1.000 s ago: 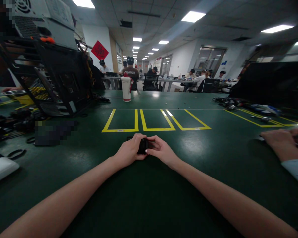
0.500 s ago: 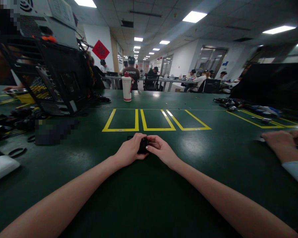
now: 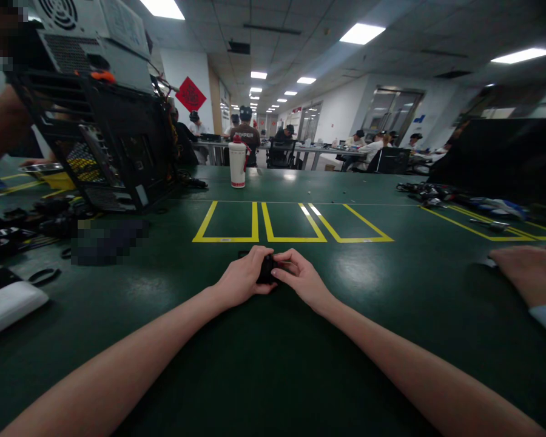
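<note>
A small black object (image 3: 266, 270) rests low over the green table between my hands; its exact kind is too dark and covered to make out. My left hand (image 3: 246, 276) is wrapped round its left side, fingers over the top and thumb below. On the other side, my right hand (image 3: 300, 276) is closed, with thumb and fingertips pinching at the right edge of the black object. Part of a flat dark piece shows just behind my left fingers, mostly hidden.
Yellow tape frames (image 3: 295, 240) mark the green table (image 3: 273, 364) ahead. Beyond stands a white bottle (image 3: 238, 164). A black computer case (image 3: 104, 139) and cables (image 3: 54, 218) are at left, a white object (image 3: 11, 308) nearer. Another person's hand (image 3: 525, 270) works at right.
The whole view has shifted slightly, so everything appears a little farther right. Both my hands keep their hold on the black object, with barely any finger movement.
</note>
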Demonstrator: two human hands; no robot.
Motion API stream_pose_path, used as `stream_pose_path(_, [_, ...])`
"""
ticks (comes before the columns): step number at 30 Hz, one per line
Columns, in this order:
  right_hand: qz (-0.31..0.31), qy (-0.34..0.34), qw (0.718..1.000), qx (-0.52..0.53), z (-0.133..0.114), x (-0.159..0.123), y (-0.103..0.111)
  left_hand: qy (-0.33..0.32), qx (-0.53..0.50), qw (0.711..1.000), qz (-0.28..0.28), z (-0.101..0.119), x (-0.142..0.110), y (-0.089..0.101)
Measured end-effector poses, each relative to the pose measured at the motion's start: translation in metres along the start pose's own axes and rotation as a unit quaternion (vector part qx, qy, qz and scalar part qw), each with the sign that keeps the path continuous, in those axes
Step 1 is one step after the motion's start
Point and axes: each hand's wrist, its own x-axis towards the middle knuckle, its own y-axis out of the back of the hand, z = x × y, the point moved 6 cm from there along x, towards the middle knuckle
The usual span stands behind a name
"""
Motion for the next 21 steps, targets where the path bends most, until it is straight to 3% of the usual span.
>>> stream_pose_path(6, [-0.012,-0.042,0.999,-0.006,0.0032,-0.0003,0.0015,0.004,-0.007,1.0,-0.006,0.0003,-0.0008,0.0006])
stream_pose_path(10, [-0.039,-0.024,0.999,0.028,-0.0027,-0.0034,-0.003,0.005,-0.013,1.0,-0.009,0.0008,-0.0019,0.0018])
stream_pose_path(17, [-0.019,-0.006,0.999,0.028,-0.002,-0.0017,-0.002,0.0,-0.011,1.0,-0.005,0.0025,-0.0013,0.0025])
stream_pose_path(21, [-0.011,-0.034,0.999,0.008,0.0008,0.0004,0.0015,-0.003,-0.013,1.0,-0.007,0.0016,-0.0017,0.0022])
